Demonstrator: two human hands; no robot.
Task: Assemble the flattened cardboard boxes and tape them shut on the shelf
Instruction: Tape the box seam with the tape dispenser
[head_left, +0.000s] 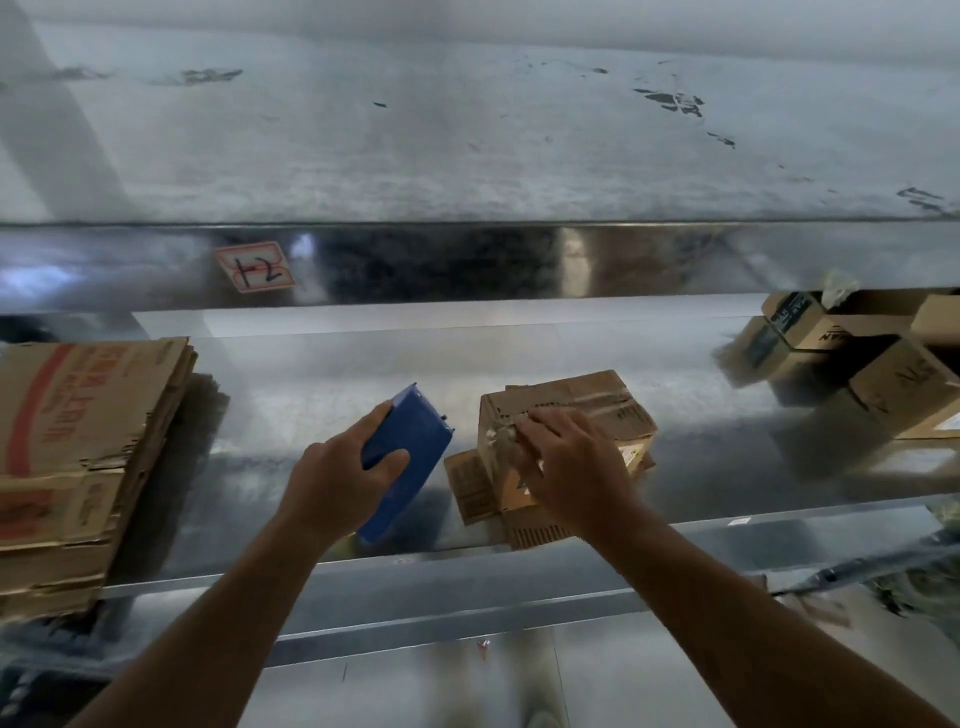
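Observation:
A small brown cardboard box (587, 410) stands on the metal shelf (311, 400) in the middle, with clear tape across its top and a loose flap at its lower left. My right hand (571, 467) rests on the box's near top edge, fingers spread flat on the tape. My left hand (337, 483) grips a blue tape dispenser (410, 457), held tilted just left of the box. A stack of flattened cardboard boxes (78, 457) with red print lies at the shelf's left end.
Several assembled cardboard boxes (857, 353) sit at the shelf's right end. The shelf above (467, 130) overhangs the work area, with a label reading 12 on its front rail (257, 267). A lower shelf edge (467, 618) runs beneath my forearms.

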